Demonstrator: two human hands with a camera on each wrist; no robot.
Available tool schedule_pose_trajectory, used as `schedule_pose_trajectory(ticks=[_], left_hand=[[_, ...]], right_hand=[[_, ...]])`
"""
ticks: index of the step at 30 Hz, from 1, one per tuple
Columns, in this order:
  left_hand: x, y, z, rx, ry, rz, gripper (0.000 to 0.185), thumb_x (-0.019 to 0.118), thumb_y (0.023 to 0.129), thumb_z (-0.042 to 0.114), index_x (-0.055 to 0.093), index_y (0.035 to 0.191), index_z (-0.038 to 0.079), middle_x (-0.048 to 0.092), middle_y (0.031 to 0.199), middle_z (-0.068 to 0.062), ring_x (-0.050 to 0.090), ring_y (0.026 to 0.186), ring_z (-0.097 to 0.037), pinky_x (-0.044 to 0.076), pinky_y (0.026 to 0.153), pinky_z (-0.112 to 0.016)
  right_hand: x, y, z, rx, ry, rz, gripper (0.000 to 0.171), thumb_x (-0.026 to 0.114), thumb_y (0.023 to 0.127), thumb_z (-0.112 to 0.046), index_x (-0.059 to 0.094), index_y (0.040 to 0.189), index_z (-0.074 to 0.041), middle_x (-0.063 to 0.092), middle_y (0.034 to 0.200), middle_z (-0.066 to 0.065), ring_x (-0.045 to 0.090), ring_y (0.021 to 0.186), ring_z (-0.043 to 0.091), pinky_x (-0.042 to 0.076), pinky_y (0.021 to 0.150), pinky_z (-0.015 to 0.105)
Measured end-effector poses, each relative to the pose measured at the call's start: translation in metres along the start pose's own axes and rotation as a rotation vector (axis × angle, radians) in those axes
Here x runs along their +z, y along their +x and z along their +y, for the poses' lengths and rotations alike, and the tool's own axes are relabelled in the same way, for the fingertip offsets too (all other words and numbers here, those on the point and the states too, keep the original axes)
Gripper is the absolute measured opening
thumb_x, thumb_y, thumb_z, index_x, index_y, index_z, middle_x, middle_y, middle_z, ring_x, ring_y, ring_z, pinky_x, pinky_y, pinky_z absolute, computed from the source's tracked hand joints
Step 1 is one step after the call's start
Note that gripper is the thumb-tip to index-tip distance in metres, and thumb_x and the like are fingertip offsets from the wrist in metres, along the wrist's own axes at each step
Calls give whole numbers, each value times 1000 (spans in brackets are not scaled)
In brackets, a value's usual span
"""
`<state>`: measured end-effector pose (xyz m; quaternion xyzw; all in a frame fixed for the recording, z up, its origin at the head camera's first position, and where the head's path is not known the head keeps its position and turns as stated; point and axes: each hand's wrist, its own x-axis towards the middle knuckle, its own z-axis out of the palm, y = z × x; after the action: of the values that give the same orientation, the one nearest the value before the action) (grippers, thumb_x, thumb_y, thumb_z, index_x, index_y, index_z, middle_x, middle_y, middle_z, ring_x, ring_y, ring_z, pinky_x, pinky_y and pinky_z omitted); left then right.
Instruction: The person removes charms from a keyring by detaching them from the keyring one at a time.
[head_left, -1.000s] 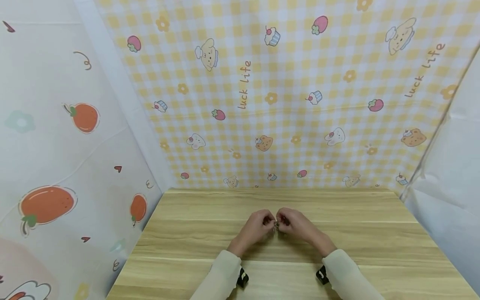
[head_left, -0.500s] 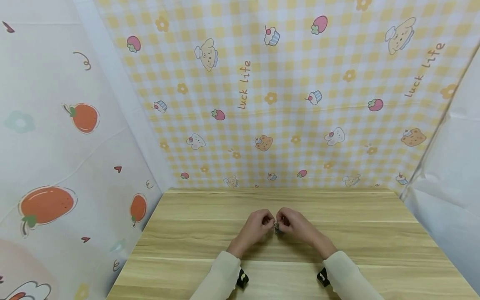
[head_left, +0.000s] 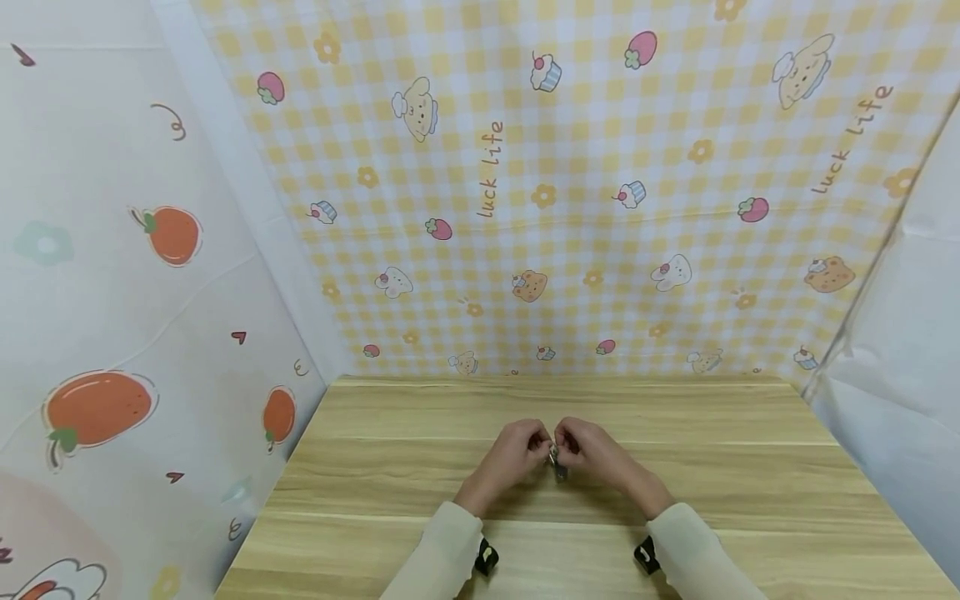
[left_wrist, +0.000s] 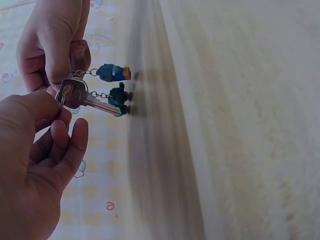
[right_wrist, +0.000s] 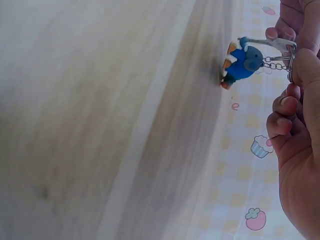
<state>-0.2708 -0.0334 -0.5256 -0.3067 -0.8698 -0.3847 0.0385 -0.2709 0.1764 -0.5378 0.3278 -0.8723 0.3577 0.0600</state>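
Over the middle of the wooden table, my left hand [head_left: 517, 446] and right hand [head_left: 588, 442] meet fingertip to fingertip. Between them is a key ring [left_wrist: 61, 98], its thin metal loop partly hidden by the thumbs. The left hand [left_wrist: 32, 145] pinches the ring beside a silver key [left_wrist: 75, 94], whose toothed blade points down to the table. The right hand [right_wrist: 302, 155] pinches the ring too, by the small chains. From these hang a blue figurine charm [left_wrist: 111, 73] with an orange base and a dark green charm [left_wrist: 118, 95].
The wooden table [head_left: 375, 467] runs back to a yellow checked cloth [head_left: 570, 250] with cartoon prints. A white printed sheet [head_left: 150, 317] closes the left side, and a plain white sheet [head_left: 900, 383] the right.
Both hands stay nearly in place. The charms and key between them hang lower and show more below the fingers than before, shifted slightly toward the right hand.
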Motion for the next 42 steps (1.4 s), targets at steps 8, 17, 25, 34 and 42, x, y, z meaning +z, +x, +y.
schedule_pose_trajectory(ticks=[8,17,25,34,42], left_hand=[[-3,2,3,-3,36,-24,9,70,99,1,73,91,6,71,89,-4,55,76,0,50,68,-14],[-2,-2,-3,-18,20,5,12,68,99,0,73,91,7,71,88,-4,53,74,0,48,67,-15],[0,-4,-2,-56,-65,49,11,66,101,3,73,96,9,73,90,-3,56,76,1,52,70,-16],[2,-2,1,-107,-138,106,8,67,100,4,73,96,9,71,89,-2,56,76,0,51,69,-18],[6,-3,0,-180,-248,53,6,67,102,12,72,98,9,70,89,1,58,76,-1,52,69,-18]], right_hand=[[-7,0,-5,-48,-7,-23,10,66,96,3,62,96,-6,61,85,-5,49,74,-2,49,63,19],[-6,-1,-5,-68,7,-10,14,69,100,3,65,102,-10,66,93,-2,53,78,-1,51,66,21],[1,-4,-1,-26,8,130,9,69,102,-1,68,106,-9,68,90,2,52,71,-4,50,60,21],[7,-8,-7,114,105,180,3,71,103,-12,72,100,-11,65,84,-7,51,67,0,48,59,22],[11,-9,-12,194,125,160,13,71,98,-3,69,93,-15,63,81,-6,52,70,1,48,63,21]])
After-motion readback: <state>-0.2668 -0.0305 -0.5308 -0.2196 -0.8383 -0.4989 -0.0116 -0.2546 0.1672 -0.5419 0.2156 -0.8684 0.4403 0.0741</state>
